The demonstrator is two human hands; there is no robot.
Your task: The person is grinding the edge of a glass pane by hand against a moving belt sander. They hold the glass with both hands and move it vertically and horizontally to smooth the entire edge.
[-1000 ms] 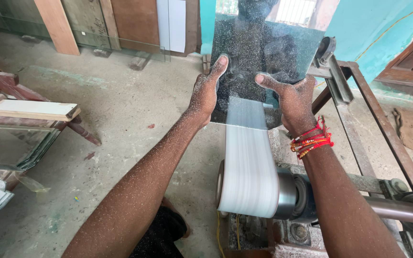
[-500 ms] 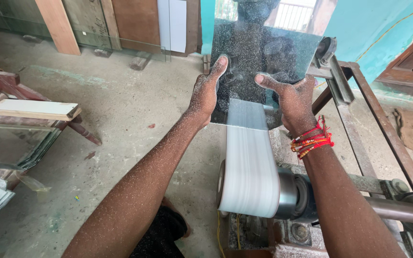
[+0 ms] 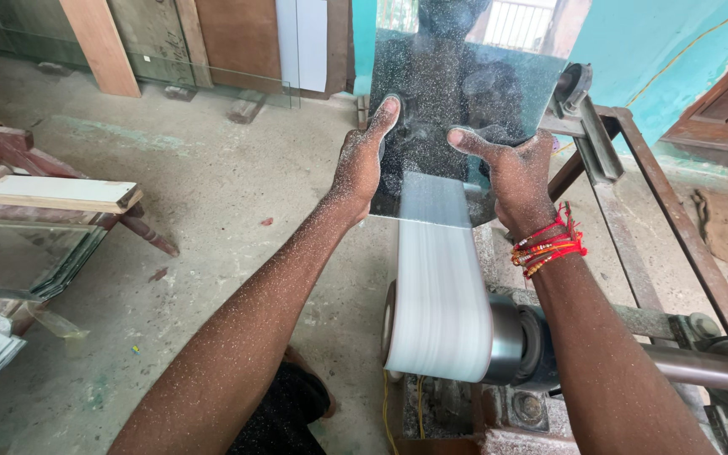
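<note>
Head view: left hand (image 3: 362, 164) and right hand (image 3: 507, 168) clamp glass pane (image 3: 465, 101) side edges, palms flat; stiff, brittle, sharp-edged, likely slippery.

We see a glossy, see-through glass pane (image 3: 465, 109) speckled with pale dust, as are our left hand (image 3: 362, 164) and right hand (image 3: 511, 168). Under it the belt (image 3: 436, 286) looks matt, white and smooth, on a shiny metal roller (image 3: 507, 341). At right the metal frame (image 3: 667, 227) is rusty and rough. At left lie a matt wooden board (image 3: 61, 194) and stacked glass sheets (image 3: 27, 257); the concrete floor (image 3: 212, 185) is dull and gritty.
</note>
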